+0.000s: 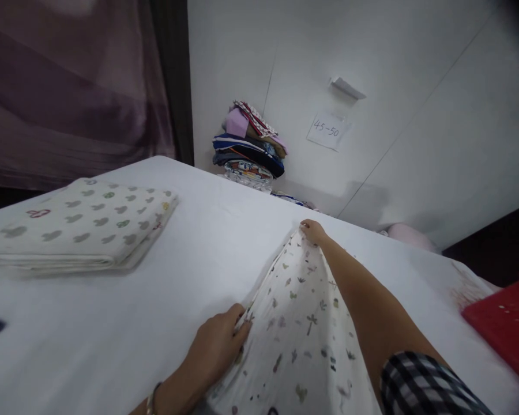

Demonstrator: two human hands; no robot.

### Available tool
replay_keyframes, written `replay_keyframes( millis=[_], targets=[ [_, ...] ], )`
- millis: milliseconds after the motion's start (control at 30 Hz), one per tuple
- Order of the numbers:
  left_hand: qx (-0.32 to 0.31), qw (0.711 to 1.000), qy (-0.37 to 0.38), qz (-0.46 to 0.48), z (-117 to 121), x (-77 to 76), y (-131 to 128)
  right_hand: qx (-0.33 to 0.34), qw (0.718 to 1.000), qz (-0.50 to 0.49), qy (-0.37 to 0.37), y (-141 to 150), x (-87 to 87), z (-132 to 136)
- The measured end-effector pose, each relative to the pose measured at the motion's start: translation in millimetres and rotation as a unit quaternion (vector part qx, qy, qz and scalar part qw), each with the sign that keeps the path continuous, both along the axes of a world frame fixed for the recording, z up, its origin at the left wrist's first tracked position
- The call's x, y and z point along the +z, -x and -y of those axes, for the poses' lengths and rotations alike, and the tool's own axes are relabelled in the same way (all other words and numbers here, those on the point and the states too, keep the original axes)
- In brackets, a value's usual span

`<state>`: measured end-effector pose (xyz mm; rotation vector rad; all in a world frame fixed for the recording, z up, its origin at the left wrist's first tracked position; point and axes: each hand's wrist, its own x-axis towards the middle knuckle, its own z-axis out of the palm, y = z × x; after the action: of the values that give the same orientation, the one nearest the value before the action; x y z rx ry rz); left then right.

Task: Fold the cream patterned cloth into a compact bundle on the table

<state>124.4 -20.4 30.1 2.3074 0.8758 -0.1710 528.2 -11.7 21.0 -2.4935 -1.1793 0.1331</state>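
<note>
A thin white cloth (296, 323) printed with small palm trees and leaf shapes stretches between my two hands over the white-covered table. My right hand (313, 232) is closed on its far corner, the arm reaching forward. Closer to me, my left hand (220, 340) pinches the cloth's left edge between thumb and fingers. The cloth's near part runs out of the bottom of the view. A folded cream cloth (99, 219) with grey mushroom-like prints lies on the table at the left, apart from both hands.
Folded clothes (251, 144) are stacked beyond the table's far edge, against a white wall. A paper sign (327, 131) reading 45-50 hangs there. Red fabric (506, 323) lies at the right, a pink item (410, 235) behind the table. A purple curtain (69, 86) hangs at left.
</note>
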Motion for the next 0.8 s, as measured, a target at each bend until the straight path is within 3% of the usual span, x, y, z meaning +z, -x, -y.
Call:
replay_keyframes(
  millis=[267, 500, 800],
  targets=[
    [-0.010, 1.000, 0.015, -0.011, 1.6, 2.2, -0.2, -0.014, 0.999, -0.002, -0.033, 10.8, -8.0, 4.8],
    [-0.006, 0.995, 0.080, 0.058, 0.4, 0.7, 1.1, -0.027, 0.999, 0.012, -0.016, 10.8, -8.5, 9.5],
    [0.002, 1.000, -0.001, -0.018, 3.9, -4.4, 0.4, -0.050, 0.997, 0.043, 0.031, 22.6, -9.1, 5.0]
  ],
)
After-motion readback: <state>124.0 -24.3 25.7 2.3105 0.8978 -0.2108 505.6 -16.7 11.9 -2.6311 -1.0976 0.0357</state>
